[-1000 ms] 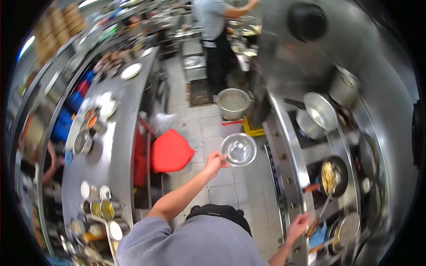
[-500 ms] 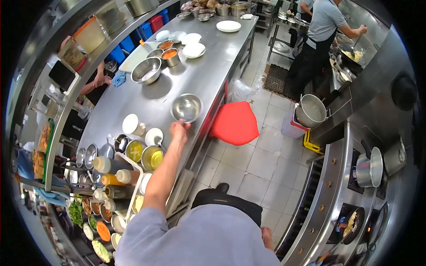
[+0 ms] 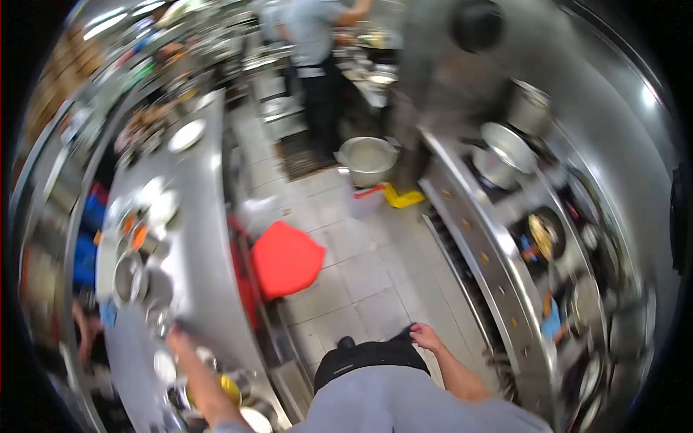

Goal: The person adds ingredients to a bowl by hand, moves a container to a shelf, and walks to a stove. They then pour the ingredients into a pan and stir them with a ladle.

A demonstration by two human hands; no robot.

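Note:
My left hand (image 3: 177, 336) reaches over the steel worktop to the near rim of a small metal bowl (image 3: 157, 317). Motion smears its fingers, but they appear closed on that rim. Just beyond stands a larger metal bowl (image 3: 131, 278). White dishes (image 3: 164, 366) and a container with yellow liquid (image 3: 229, 388) are close to my left forearm. My right hand (image 3: 426, 337) hangs by my waist above the floor, its fingers loosely curled, with nothing visible in them.
A red stool (image 3: 287, 260) stands beside the worktop (image 3: 191, 267). A large pot (image 3: 368, 160) sits low ahead, near a co-worker (image 3: 315, 43) at the far stove. To my right, a pan with food (image 3: 541, 234) and a pot (image 3: 503, 155) are on the stove.
My view has swung right, toward the stove. My left hand and the small bowl have come closer to the larger bowl. My right hand has risen into fuller view.

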